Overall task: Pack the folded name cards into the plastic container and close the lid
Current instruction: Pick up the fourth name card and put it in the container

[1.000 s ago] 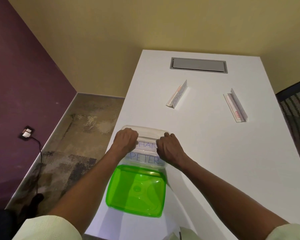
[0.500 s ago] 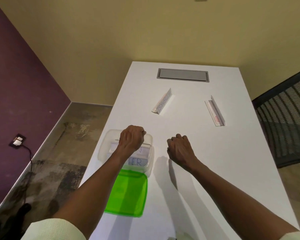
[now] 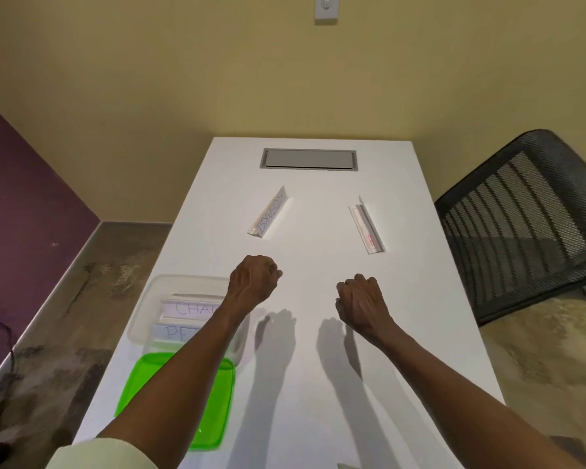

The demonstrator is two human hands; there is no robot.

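- Looking down at the white table [image 3: 305,367], I see both hands above it, each with curled fingers and nothing held.
- The left hand [image 3: 253,279] is over the table just beside the far right corner of the clear container [image 3: 149,299]; I cannot tell if it touches the rim.
- The right hand [image 3: 361,304] is over the middle of the table, well apart from the container.
- The container stands at the left edge of the table, open, with two folded name cards in it: one reads "CHA…" [image 3: 186,309] and the nearer one "PE…" [image 3: 173,332]; my left forearm hides the rest.
- The green lid [image 3: 142,390] lies flat on the table just in front of the container.
- Two more name cards are farther out on the table: a left card [image 3: 268,213] and a right card [image 3: 367,226], near the grey panel [image 3: 309,159].
- A black mesh chair [image 3: 528,221] stands to the right of the table.
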